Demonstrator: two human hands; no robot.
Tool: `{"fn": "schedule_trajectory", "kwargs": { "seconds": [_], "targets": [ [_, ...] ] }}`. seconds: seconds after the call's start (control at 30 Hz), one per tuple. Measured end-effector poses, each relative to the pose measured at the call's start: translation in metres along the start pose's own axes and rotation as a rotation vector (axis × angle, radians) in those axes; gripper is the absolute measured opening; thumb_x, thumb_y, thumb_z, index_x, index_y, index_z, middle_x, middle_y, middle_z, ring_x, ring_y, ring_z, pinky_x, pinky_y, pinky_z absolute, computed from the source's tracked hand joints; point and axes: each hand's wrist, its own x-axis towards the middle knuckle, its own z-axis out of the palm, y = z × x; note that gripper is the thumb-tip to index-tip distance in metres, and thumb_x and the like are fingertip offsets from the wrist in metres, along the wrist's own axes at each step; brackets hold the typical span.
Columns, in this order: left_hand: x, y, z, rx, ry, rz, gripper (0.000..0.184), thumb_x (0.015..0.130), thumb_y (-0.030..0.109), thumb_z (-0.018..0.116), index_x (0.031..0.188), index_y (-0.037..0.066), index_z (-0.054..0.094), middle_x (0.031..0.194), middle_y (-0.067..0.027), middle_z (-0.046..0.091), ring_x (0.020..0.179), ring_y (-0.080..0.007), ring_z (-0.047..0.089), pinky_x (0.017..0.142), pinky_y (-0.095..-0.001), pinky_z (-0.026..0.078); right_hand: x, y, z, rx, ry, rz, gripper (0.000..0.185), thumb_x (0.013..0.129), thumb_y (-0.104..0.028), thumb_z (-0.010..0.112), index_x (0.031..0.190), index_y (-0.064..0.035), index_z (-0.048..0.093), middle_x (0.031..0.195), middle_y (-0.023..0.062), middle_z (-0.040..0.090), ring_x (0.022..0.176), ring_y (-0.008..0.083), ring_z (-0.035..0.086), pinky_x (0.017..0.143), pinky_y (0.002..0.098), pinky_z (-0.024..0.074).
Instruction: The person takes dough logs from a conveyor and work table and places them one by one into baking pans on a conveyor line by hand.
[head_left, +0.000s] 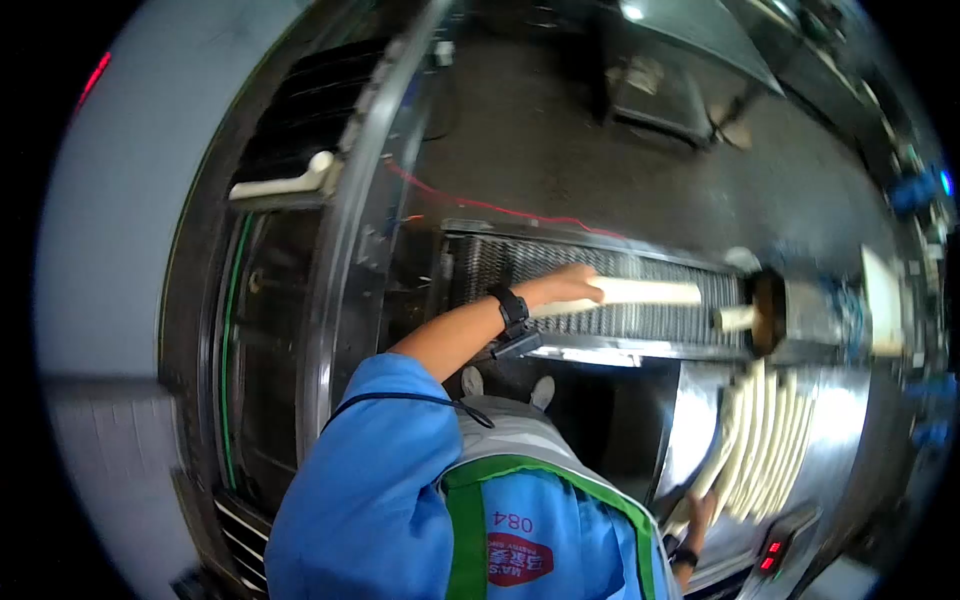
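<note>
My left hand (572, 286), with a black watch on its wrist, is closed around a long cream-coloured dough roll (650, 292) over the mesh conveyor (480, 270). The roll is blurred and sticks out to the right of the fingers. At the lower right, my right hand (703, 509) is closed at the near end of another dough roll (714, 466), the leftmost of a row. Several more dough rolls (775, 440) lie side by side on the steel table (840, 415). My right fingers are partly hidden.
A short dough piece (735, 318) emerges from a machine outlet (768, 312) at the conveyor's right end. Left stands a metal-framed line (345, 230) with a pale roll (285, 185) on it. A red display (771, 555) sits at the table's near edge. A steel table (690, 40) is behind.
</note>
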Motion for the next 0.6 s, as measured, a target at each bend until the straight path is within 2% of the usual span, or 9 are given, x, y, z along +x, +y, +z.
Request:
{"fn": "schedule_trajectory", "kwargs": {
  "seconds": [0.03, 0.1, 0.17, 0.2, 0.23, 0.27, 0.37, 0.53, 0.6],
  "targets": [
    [-0.014, 0.017, -0.012, -0.233, -0.025, 0.000, 0.047, 0.063, 0.036, 0.060, 0.088, -0.002, 0.052, 0.085, -0.0165, 0.055, 0.070, -0.0246, 0.057, 0.057, -0.0324, 0.046, 0.012, 0.012, 0.005, 0.177, -0.013, -0.027, 0.048, 0.062, -0.026, 0.062, 0.098, 0.0035, 0.051, 0.087, 0.0154, 0.056, 0.077, 0.0256, 0.054, 0.070, 0.0354, 0.0419],
    [-0.041, 0.038, -0.021, -0.894, -0.012, -0.011, 0.045, 0.070, 0.031, 0.050, 0.103, -0.001, 0.046, 0.088, -0.0183, 0.055, 0.068, -0.0198, 0.057, 0.056, -0.0284, 0.047, -0.008, -0.069, -0.001, 0.633, -0.071, 0.036, 0.042, 0.067, -0.020, 0.059, 0.100, 0.0033, 0.050, 0.084, 0.0107, 0.055, 0.072, 0.0207, 0.052, 0.067, 0.0315, 0.0422],
    [-0.072, 0.051, -0.050, -1.164, 0.046, -0.026, 0.049, 0.071, 0.026, 0.049, 0.110, -0.001, 0.039, 0.091, -0.0189, 0.055, 0.069, -0.0200, 0.059, 0.054, -0.0278, 0.049, 0.002, -0.103, -0.008, 0.558, -0.063, -0.055, 0.039, 0.069, -0.019, 0.056, 0.100, 0.0031, 0.049, 0.082, 0.0092, 0.054, 0.069, 0.0192, 0.052, 0.064, 0.0301, 0.0424],
    [-0.079, 0.049, -0.056, -1.326, 0.223, 0.041, 0.049, 0.071, 0.023, 0.050, 0.111, -0.001, 0.038, 0.092, -0.0185, 0.054, 0.076, -0.0218, 0.059, 0.055, -0.0295, 0.050, 0.005, -0.118, -0.011, 0.503, -0.040, -0.118, 0.036, 0.071, -0.017, 0.054, 0.101, 0.0030, 0.048, 0.080, 0.0078, 0.053, 0.067, 0.0177, 0.052, 0.061, 0.0287, 0.0427],
    [-0.098, 0.047, -0.073, -1.455, 0.221, 0.165, 0.049, 0.070, 0.022, 0.051, 0.111, -0.002, 0.038, 0.094, -0.0181, 0.054, 0.078, -0.0221, 0.059, 0.057, -0.0295, 0.050, 0.000, -0.151, -0.015, 0.491, -0.047, -0.137, 0.036, 0.071, -0.017, 0.054, 0.101, 0.0030, 0.048, 0.080, 0.0078, 0.053, 0.067, 0.0177, 0.052, 0.061, 0.0287, 0.0427],
    [-0.109, 0.057, -0.087, -1.432, 0.434, 0.159, 0.051, 0.069, 0.027, 0.052, 0.110, -0.001, 0.040, 0.085, -0.0170, 0.056, 0.067, -0.0190, 0.057, 0.058, -0.0281, 0.049, -0.001, -0.187, -0.021, 0.565, -0.072, -0.147, 0.036, 0.072, -0.023, 0.055, 0.097, 0.0023, 0.049, 0.076, 0.0060, 0.052, 0.065, 0.0153, 0.051, 0.058, 0.0267, 0.0417],
    [-0.170, 0.066, -0.142, -1.354, 0.730, 0.450, 0.051, 0.071, 0.029, 0.052, 0.112, 0.001, 0.038, 0.087, -0.0163, 0.056, 0.067, -0.0178, 0.054, 0.061, -0.0283, 0.047, 0.007, -0.260, -0.038, 0.544, -0.208, -0.224, 0.045, 0.071, -0.038, 0.057, 0.094, -0.0009, 0.049, 0.076, 0.0050, 0.051, 0.063, 0.0127, 0.049, 0.055, 0.0248, 0.0401],
    [-0.241, 0.039, -0.224, -1.206, 1.384, 0.707, 0.055, 0.074, 0.028, 0.049, 0.117, 0.000, 0.028, 0.099, -0.0181, 0.048, 0.091, -0.0241, 0.052, 0.073, -0.0338, 0.044, 0.008, -0.397, -0.040, 0.605, -0.347, -0.629, 0.060, 0.072, -0.037, 0.059, 0.113, 0.0022, 0.039, 0.094, 0.0084, 0.048, 0.082, 0.0158, 0.045, 0.072, 0.0286, 0.0372],
    [-0.258, 0.008, -0.254, -1.247, 1.463, 0.712, 0.057, 0.075, 0.028, 0.049, 0.118, 0.000, 0.026, 0.103, -0.0168, 0.045, 0.094, -0.0250, 0.050, 0.078, -0.0354, 0.041, -0.002, -0.455, -0.035, 0.554, -0.387, -0.654, 0.061, 0.068, -0.037, 0.062, 0.110, 0.0024, 0.041, 0.087, 0.0077, 0.049, 0.075, 0.0140, 0.049, 0.061, 0.0250, 0.0418]
  ]
}}
